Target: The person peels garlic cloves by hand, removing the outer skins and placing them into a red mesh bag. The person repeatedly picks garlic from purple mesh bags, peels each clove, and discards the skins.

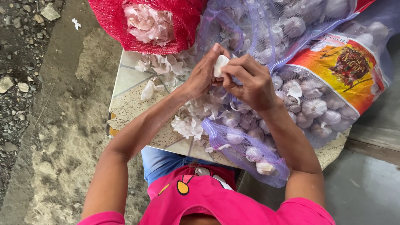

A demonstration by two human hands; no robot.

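My left hand (203, 75) and right hand (250, 83) meet above the tabletop (129, 77), both closed on one white garlic bulb (220, 65). The fingers of my left hand curl around the bulb from the left, thumb uppermost; the fingers of my right hand pinch it from the right, tips pressed to its papery skin. The bulb sits between the two hands, above the middle of the tabletop, clear of the surface.

Directly beneath my hands lies a loose heap of garlic skins (187, 125), white and pale pink, spread over the tiled tabletop; a few more flakes lie further left, near its edge. To the right, a large purple mesh sack (316, 108) of whole garlic bulbs rests on the tabletop, its open end sagging toward me under my right forearm; a bright printed label covers part of its side. At the far edge, a red mesh bag (125, 29) holds more peeled skins, pinkish-white, visible through its mouth.

Left of the tabletop is bare ground: sandy concrete (71, 137) and a strip of gravel (16, 83). My pink shirt (216, 204) fills the bottom of the view.
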